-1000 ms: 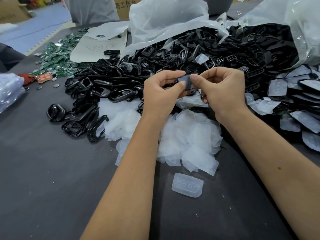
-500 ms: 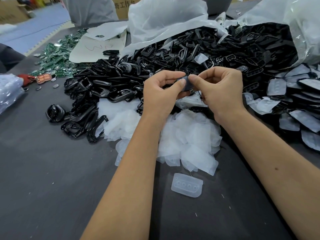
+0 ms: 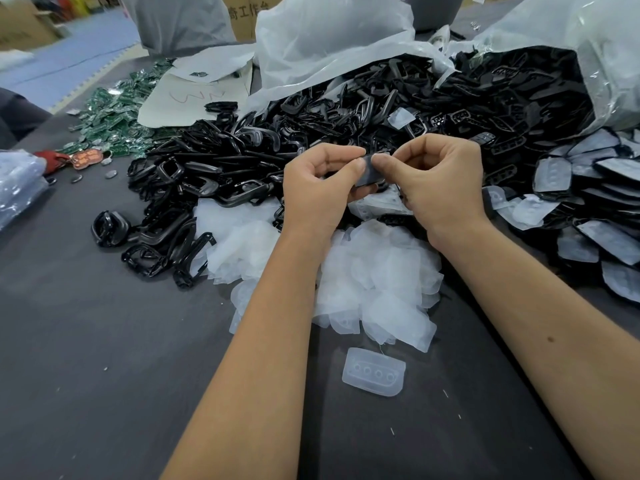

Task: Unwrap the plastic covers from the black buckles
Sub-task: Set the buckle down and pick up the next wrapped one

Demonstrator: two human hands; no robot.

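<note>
Dark grey worktop (image 3: 104,393), flecked with bits of debris. Nearest the person, one clear moulded plastic cover (image 3: 373,376) lies alone, flat, four round dimples in a row.

Just beyond it, a loose heap of discarded clear covers (image 3: 374,282), spreading under both forearms.

Above that heap, both hands raised and close together. Left hand (image 3: 317,188) has fingers curled, thumb tip pressed on the left edge of a small black buckle (image 3: 370,173). Right hand (image 3: 440,181) also curled, thumb and forefinger pinching the buckle's top edge right beside the left thumb. The buckle sits between the two hands, off the worktop; a greyish film seems to lie over its face, though I cannot tell for certain that it is a cover.

Left of the hands, a pile of bare black buckles (image 3: 194,181), several strays at its near edge. Right of the hands, wrapped buckles (image 3: 588,216) stacked, clear covers on them.

Farther back, two big clear plastic bags (image 3: 329,39), mouths open toward the person, black buckles spilling out. Far left: green circuit boards (image 3: 114,112) scattered, a pale cardboard sheet (image 3: 187,98) with red scribble, and a cardboard box (image 3: 242,15) behind.
</note>
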